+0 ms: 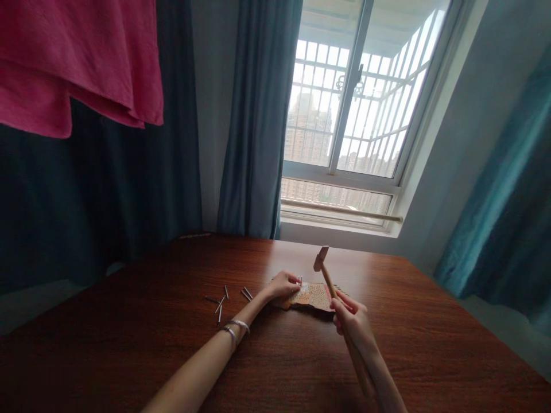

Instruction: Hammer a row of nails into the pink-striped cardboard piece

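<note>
At the far left a pink cloth (pixel 86 63) hung before dark curtains, and below it, on the left part of the wooden table (pixel 275 361), a loose cluster of nails (pixel 221 304) lay crossed at odd angles. A separate pair of nails (pixel 247 294) rested just beside the left wrist, which wore bracelets (pixel 236 328). The left hand (pixel 283 285) lay low over the left end of a patterned flat piece (pixel 316 297), its fingertips pinched around what looked like a slim upright nail (pixel 300 280); whether the tip had entered the surface was too small to tell. The piece sat in the middle of the table, its near edge ragged. Farther right, the right hand (pixel 353 318) was closed around the handle of a hammer (pixel 329 281), whose head was tipped up and to the left, apart from the nail. Working well there seemed to call for keeping the nail plumb, pinching it low so the fingertips stayed clear of the head, and starting with light, square taps. A grip farther back on the handle would probably have suited fuller blows, once the nail stood unaided.
</note>
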A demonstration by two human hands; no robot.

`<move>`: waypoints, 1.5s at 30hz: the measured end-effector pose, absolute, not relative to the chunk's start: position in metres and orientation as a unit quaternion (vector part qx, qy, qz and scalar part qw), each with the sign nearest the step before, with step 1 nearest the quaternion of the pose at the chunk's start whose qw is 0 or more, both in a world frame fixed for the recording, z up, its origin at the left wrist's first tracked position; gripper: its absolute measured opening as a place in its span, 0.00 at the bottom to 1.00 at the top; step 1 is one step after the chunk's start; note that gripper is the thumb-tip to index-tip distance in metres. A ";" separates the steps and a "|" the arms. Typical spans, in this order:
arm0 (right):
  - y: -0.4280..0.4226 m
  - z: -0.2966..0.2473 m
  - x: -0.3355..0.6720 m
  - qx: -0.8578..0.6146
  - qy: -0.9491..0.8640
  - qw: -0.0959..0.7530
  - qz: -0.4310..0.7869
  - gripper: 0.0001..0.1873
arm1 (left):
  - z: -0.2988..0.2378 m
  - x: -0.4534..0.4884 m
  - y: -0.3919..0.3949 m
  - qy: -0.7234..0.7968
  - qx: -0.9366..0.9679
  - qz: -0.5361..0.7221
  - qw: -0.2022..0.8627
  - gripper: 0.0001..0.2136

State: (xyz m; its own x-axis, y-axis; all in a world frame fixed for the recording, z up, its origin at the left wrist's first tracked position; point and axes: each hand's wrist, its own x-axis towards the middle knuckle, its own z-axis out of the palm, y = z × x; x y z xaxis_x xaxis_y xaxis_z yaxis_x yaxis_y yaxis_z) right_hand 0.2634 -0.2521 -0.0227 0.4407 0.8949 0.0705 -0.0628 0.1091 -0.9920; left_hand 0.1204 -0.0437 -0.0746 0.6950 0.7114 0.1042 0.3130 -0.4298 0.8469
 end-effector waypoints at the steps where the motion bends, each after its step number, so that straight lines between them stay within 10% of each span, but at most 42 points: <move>1: -0.252 -0.024 0.269 -0.566 -0.377 0.643 0.352 0.35 | -0.076 0.120 -0.041 0.306 0.815 0.234 0.433 0.15; 17: -0.265 -0.050 0.361 -0.856 -0.414 0.309 0.004 0.26 | -0.033 0.086 -0.029 0.316 0.927 -0.003 0.204 0.46; 45: -0.267 -0.055 0.351 -0.885 -0.423 0.194 -0.007 0.23 | -0.039 0.095 -0.048 0.306 0.935 -0.024 0.176 0.42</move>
State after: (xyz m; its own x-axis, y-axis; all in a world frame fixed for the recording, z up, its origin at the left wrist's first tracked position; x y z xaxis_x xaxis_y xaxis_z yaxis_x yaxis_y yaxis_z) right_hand 0.3507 -0.2672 -0.0548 0.6424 0.7457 0.1771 0.7513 -0.5671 -0.3375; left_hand 0.0946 -0.0482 -0.0393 0.8122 0.5634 -0.1516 0.5800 -0.7514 0.3147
